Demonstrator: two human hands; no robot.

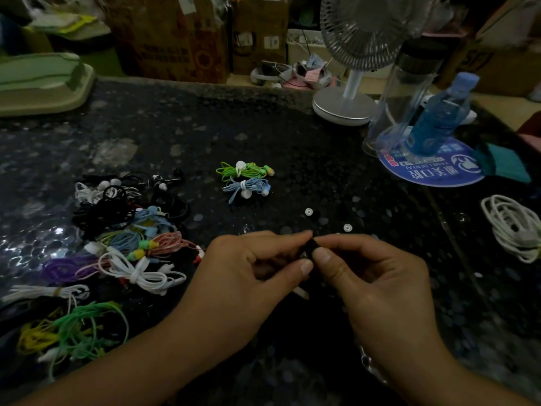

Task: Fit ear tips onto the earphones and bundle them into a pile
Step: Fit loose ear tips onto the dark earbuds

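1. Earphone piece: a small black part, pinched between both hands near the middle of the desk's near half. It is so dark and so covered by fingertips that I cannot tell whether it is an earbud, an ear tip or both.
2. The left hand has thumb and forefinger curled onto the black piece from the left; its other fingers are folded under and hidden.
3. The right hand pinches the same piece from the right with thumb and forefinger, the two hands' fingertips touching.
4. Two loose white ear tips lie on the dark desk just beyond the hands, apart from each other.
5. Two tied bundles sit side by side at mid-desk: a green earphone bundle and, touching its near side, a light blue earphone bundle.
6. A tangled heap of earphones in black, white, blue, pink and purple spreads toward the left edge; single cords are hard to separate.
7. A green and yellow cord tangle lies at the near left corner, blurred.
8. A white cable coil is cut off by the right edge.
9. At the far right corner stand a fan and a blue bottle.
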